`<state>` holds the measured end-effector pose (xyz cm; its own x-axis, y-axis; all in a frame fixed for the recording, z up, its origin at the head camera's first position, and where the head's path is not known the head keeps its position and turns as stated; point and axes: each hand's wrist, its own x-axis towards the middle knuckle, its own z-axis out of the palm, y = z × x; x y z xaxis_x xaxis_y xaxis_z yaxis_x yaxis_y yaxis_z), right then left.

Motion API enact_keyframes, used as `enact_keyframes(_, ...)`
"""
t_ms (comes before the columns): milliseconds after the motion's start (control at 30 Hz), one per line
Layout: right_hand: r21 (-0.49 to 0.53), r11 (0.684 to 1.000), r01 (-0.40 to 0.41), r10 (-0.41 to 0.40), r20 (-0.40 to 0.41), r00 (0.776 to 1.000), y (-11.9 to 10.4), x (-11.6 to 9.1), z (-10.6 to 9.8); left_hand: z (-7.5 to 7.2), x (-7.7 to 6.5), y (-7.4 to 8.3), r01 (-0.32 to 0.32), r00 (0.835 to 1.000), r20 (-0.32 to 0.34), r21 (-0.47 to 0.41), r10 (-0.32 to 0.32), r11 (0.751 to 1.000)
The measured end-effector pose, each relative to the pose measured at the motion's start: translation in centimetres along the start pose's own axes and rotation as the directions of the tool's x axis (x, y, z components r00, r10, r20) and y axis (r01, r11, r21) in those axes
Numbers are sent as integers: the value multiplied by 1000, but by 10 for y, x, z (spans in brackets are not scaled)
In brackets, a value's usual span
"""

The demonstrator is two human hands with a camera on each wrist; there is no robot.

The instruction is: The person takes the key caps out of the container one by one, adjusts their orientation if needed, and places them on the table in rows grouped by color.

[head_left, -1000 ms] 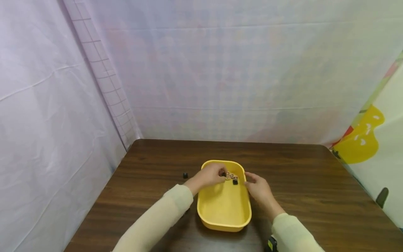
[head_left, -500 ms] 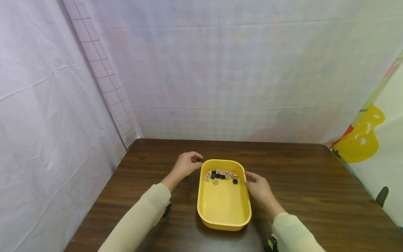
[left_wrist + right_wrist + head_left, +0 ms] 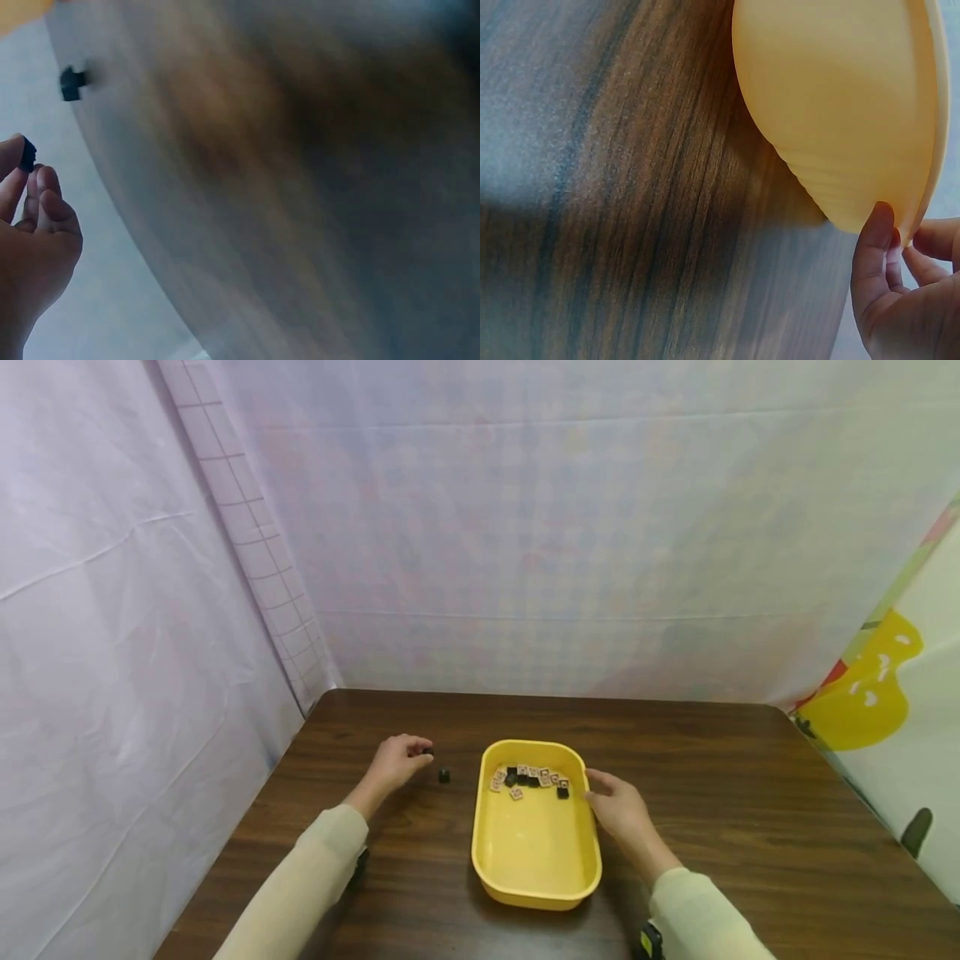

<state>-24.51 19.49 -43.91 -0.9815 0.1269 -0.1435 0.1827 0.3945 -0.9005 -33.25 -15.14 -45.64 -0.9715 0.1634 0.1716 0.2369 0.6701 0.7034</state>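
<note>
While pale curtains [image 3: 525, 527] back the wood-grain table [image 3: 712, 793], left hand [image 3: 392, 765] pinches a black block [image 3: 28, 155] left of the yellow tray [image 3: 534, 852]; right hand [image 3: 624, 810] grips its rim [image 3: 941, 90]. Block partly finger-covered; markings on tiles [image 3: 516, 794] inside unreadable.

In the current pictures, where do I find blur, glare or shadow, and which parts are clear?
Head view: soft shadow beside the yellow tray, marks on the pale tiles too small to read. Left wrist view: the table heavily blurred, the left hand clearer. Right wrist view: a whitish sheen at the picture's left edge, table's central grain and right hand fairly clear.
</note>
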Motion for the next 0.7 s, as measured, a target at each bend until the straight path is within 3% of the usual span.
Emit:
enact_keyframes(367, -45, 999, 26, -28, -36, 999, 2, -5, 5, 7, -5, -23, 18, 999, 49, 48, -20, 999)
enact_keyframes(567, -111, 993, 39, -47, -69, 997, 2, -5, 9, 11, -3, -28, -19, 997, 77, 62, 14, 998)
enact_keyframes(700, -100, 994, 33, -42, -83, 996, 3, -5, 12, 13, -1, -31, -32, 996, 89, 66, 26, 997)
